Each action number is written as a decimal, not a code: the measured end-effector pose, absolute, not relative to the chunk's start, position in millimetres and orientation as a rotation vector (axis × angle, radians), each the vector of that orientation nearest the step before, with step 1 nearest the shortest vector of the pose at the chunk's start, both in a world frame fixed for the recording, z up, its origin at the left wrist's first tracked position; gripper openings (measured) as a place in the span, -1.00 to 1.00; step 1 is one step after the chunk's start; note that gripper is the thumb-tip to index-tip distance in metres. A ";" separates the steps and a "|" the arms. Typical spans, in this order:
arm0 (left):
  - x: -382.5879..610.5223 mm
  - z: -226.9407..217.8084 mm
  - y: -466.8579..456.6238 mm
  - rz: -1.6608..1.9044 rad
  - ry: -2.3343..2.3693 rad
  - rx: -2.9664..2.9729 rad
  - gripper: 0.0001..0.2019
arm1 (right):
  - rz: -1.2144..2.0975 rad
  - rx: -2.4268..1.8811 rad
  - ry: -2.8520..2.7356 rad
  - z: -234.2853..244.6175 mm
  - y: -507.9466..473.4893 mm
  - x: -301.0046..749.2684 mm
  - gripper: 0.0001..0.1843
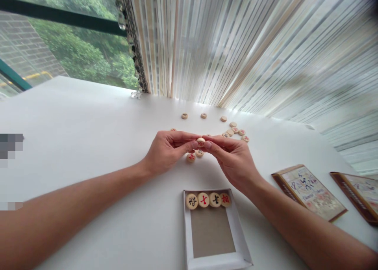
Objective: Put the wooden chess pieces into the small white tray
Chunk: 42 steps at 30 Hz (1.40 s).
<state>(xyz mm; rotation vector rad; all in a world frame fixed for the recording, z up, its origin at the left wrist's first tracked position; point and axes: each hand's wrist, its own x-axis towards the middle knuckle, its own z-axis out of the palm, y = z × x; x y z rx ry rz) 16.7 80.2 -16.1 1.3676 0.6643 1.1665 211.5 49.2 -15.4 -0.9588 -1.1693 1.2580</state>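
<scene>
Head view: wooden xiangqi piece (201, 142) pinched in mid-air above the counter

Left hand (167, 151) and right hand (233, 159) meeting at the piece, fingers (211, 144) closed on its edge from both sides, well above the white counter (88, 104). Two loose pieces (195, 155) just below the hands at 6 o'clock, touching each other; a cluster of pieces (235, 130) at 1 o'clock, with three more (203, 115) spaced out at 12 o'clock. White cardboard tray (186, 222) farther out at 6 o'clock, four pieces (208, 200) in a row along its far end. Two illustrated booklets (308, 193) at 4 o'clock; striped curtain (236, 45) beyond the counter.
</scene>
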 end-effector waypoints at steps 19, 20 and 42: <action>15.8 -17.1 71.8 1.100 0.609 1.523 -0.71 | 1.336 -1.066 -1.176 -7.8 46.8 206.7 -0.62; 16.1 -17.3 70.7 1.103 0.594 1.563 -0.73 | 1.326 -1.070 -1.193 -7.2 46.3 206.9 -0.63; 14.1 -17.0 72.7 1.131 0.608 1.657 -0.74 | 1.458 -1.014 -1.182 -1.6 45.6 205.8 -0.64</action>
